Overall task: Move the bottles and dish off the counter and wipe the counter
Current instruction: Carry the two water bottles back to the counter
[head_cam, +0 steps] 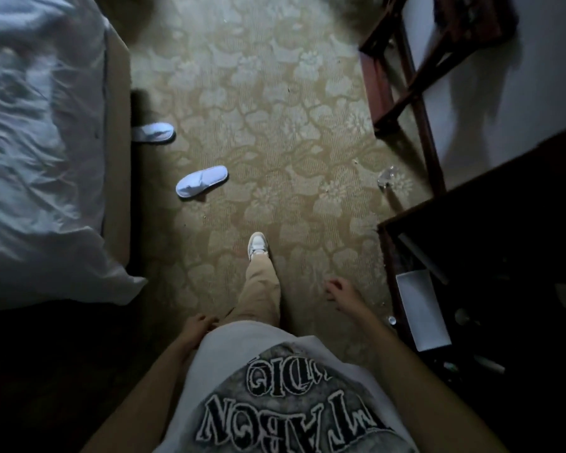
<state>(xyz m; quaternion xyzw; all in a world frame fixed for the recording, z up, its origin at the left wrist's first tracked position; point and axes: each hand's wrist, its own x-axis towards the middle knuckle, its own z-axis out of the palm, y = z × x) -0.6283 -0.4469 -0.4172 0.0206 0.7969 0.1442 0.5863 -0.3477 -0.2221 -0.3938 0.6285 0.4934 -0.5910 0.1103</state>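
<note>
I look down at a patterned carpet while walking, one foot ahead of me. My left hand [200, 323] hangs at my hip with loose fingers and nothing in it. My right hand [340, 291] swings out to the right, fingers curled apart, also holding nothing. A dark counter [490, 230] stands at the right edge. On it lies a white rectangular dish [422, 310], and a few small bottles [490, 366] lie dimly near its front; their details are too dark to make out.
A bed with white sheets [36, 142] fills the left side. Two white slippers [201, 182] lie on the carpet beside it. A crumpled clear plastic piece [387, 178] lies near a dark wooden stand [402, 93] at the upper right.
</note>
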